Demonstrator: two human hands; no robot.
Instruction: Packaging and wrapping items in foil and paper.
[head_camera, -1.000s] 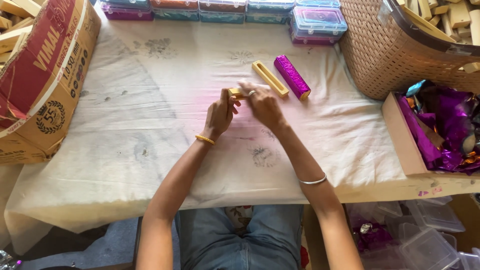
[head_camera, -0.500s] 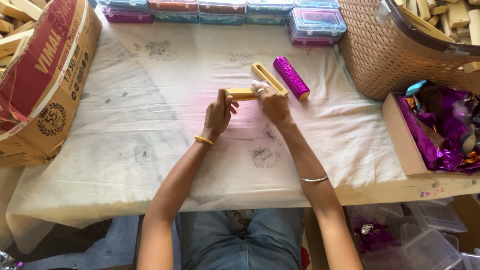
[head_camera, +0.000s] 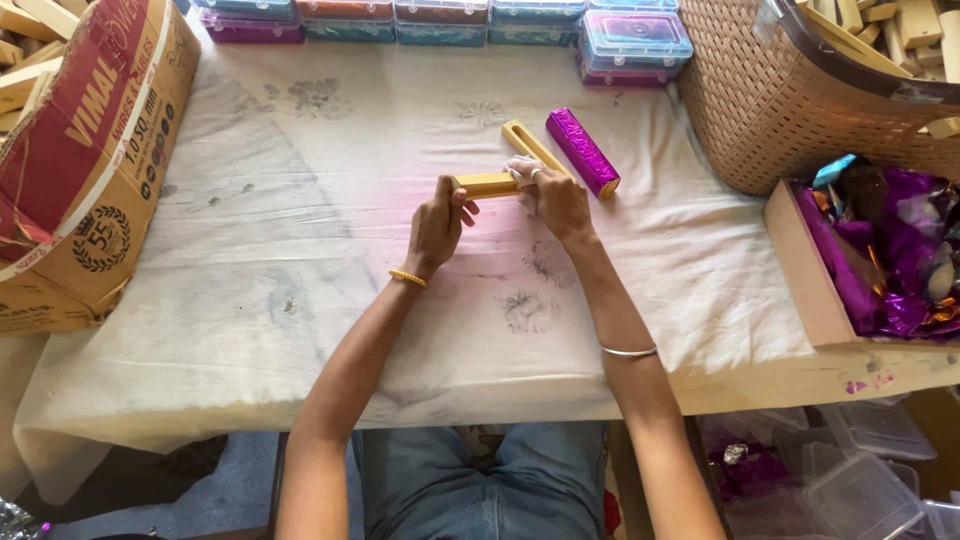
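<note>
White stained cloth-covered table (head_camera: 280, 260) fills the view; cardboard box (head_camera: 85, 160) with wood pieces at left edge, woven basket (head_camera: 790, 110) of wooden blocks at top right, shallow box of purple foil (head_camera: 880, 250) at right, row of coloured plastic cases (head_camera: 440, 20) along far edge. Left hand (head_camera: 437, 228) fingers curled closed around the near end of a yellow wooden bar (head_camera: 485, 185), gripping it just above the cloth at table centre. Right hand (head_camera: 558, 203) fingers bent, clasped on the bar's other end with a bit of whitish material under the fingertips (can't tell what). Slotted wooden piece (head_camera: 530, 145) and purple foil-wrapped block (head_camera: 582, 152) lie just beyond, side by side.
</note>
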